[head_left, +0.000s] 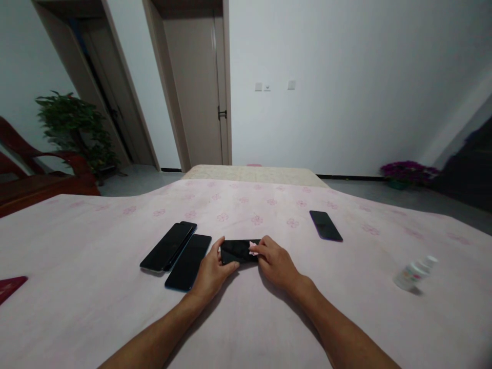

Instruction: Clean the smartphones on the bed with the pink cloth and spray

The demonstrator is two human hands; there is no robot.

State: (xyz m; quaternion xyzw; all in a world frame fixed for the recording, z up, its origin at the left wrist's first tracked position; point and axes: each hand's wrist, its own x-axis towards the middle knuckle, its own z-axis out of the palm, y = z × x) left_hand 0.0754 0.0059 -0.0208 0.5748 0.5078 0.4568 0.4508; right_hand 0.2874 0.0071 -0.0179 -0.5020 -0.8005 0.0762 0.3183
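A black phone (237,250) lies screen-up on the pink flowered tablecloth (115,287). My left hand (212,271) grips its left end between thumb and fingers. My right hand (274,260) rests on its right end and pinches a small pink wipe (253,248) against the screen. Left of my hands lie three more dark phones, two overlapping (168,246) and one flat beside them (188,261). Another phone (325,225) lies apart at the right.
A small white bottle (415,271) lies on its side at the right. A dark red object (9,287) sits at the left table edge. Beyond the table are a red wooden chair (42,174), a green plant, doors and purple flowers.
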